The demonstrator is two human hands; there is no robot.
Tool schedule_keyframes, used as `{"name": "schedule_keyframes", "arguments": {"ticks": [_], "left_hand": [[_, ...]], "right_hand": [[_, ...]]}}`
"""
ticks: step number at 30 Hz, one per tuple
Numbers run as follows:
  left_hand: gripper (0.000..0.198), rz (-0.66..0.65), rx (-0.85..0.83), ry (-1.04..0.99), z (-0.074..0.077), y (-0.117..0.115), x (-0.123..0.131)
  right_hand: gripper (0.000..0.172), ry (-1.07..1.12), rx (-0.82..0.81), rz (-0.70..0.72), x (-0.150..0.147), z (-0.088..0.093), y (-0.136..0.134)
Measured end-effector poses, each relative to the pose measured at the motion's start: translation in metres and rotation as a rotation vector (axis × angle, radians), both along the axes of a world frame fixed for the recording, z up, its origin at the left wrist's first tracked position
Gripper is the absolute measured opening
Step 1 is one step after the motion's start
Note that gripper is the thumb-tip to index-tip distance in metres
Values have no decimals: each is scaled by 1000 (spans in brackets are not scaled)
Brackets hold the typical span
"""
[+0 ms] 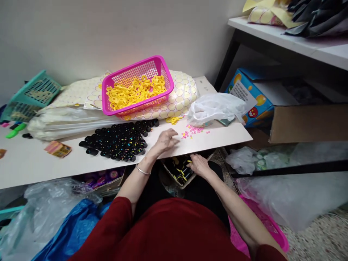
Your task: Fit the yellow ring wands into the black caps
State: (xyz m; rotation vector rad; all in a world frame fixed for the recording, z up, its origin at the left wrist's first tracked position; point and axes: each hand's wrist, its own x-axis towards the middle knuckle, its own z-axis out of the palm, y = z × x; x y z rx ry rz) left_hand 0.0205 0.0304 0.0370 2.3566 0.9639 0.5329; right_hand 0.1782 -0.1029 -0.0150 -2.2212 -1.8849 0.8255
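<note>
White board (40, 159): pink basket (138, 106) w/ yellow rings (133, 92); left hand (165, 141) open; right hand (199, 165) in box (190, 180), grip unclear.

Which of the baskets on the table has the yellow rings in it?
The pink basket behind the black caps; the teal basket at far left lies tipped over.

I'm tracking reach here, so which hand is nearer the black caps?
Left. The left hand rests on the table just right of the black caps. The right hand is farther right and lower, past the table edge, at a box.
</note>
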Motion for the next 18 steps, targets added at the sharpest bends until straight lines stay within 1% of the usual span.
{"name": "schedule_keyframes", "arguments": {"ticks": [1, 3, 5, 6, 7, 8, 10, 11, 12, 13, 15, 16, 18], "left_hand": [[23, 102, 25, 16, -2, 11, -1], [24, 243, 62, 50, -6, 28, -2], [24, 317, 91, 94, -9, 41, -1], [23, 340, 108, 123, -11, 45, 1], [23, 359, 125, 155, -12, 50, 3], [23, 375, 139, 190, -14, 53, 7], [23, 397, 156, 257, -16, 59, 18], [23, 402, 154, 287, -17, 60, 24], [22, 403, 146, 315, -17, 61, 30], [22, 400, 132, 341, -17, 60, 34], [22, 395, 105, 385, -15, 56, 39], [22, 392, 103, 390, -13, 53, 38], [27, 411, 157, 398, -8, 46, 31]], "right_hand": [[25, -23, -16, 16, 2, 1, 1], [17, 46, -9, 61, 8, 5, 0], [9, 208, 73, 76, 15, 9, 0], [13, 281, 150, 44, 20, 11, 2], [17, 317, 254, -22, 26, 12, 5], [20, 303, 374, -119, 33, 14, 11], [23, 152, 590, -345, 50, 14, 25], [24, 67, 646, -429, 59, 13, 32], [25, 10, 670, -480, 68, 11, 39], [26, -19, 677, -503, 77, 8, 44], [29, -24, 692, -494, 90, 1, 52], [30, -23, 709, -493, 95, -4, 53], [34, -10, 760, -495, 102, -13, 55]]}}
